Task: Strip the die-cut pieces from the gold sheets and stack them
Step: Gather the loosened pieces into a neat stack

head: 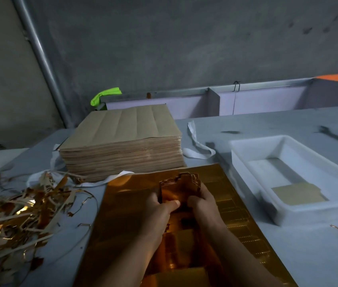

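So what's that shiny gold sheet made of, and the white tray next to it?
The gold sheet looks like thin card with a glossy metallic foil face: it mirrors light, while the scraps beside it show dull brown backs. The white tray looks like moulded plastic, smooth and slightly matte, with rounded corners and thick walls; I can't be sure from a picture.
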A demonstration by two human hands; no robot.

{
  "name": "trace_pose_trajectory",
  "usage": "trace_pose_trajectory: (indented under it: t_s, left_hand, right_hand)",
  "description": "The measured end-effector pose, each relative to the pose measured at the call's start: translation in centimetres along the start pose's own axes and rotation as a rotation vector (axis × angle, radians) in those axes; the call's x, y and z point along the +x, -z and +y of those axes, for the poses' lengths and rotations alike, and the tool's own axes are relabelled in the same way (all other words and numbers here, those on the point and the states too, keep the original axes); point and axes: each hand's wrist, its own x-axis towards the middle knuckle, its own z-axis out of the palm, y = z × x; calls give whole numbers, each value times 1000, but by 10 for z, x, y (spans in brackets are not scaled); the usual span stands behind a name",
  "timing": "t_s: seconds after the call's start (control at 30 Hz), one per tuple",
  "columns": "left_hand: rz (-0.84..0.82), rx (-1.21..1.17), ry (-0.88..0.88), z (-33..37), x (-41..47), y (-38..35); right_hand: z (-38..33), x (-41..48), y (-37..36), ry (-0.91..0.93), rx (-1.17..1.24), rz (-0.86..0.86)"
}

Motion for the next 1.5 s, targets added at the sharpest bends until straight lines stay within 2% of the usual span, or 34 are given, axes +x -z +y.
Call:
trace_pose_trajectory:
  t_s: [0.17,0.4,0.93,1.17,1.5]
  left_hand:
    - [-23,48,-39,-4,-2,-6]
    - [33,69,83,-8,-4,-14]
    - [-10,28,61,-11,-4,-5]
    - [16,107,50,-12,-4,-1]
    - [-137,52,93,18,5,10]
  right_hand:
    - [6,-4,-2,-18,17,29]
    - [7,-4,-10,7,-66,51]
    - [15,1,-14,9,-138,40]
    - [16,1,-11,1,-172,17]
    - [-1,13,3,-98,-42,3]
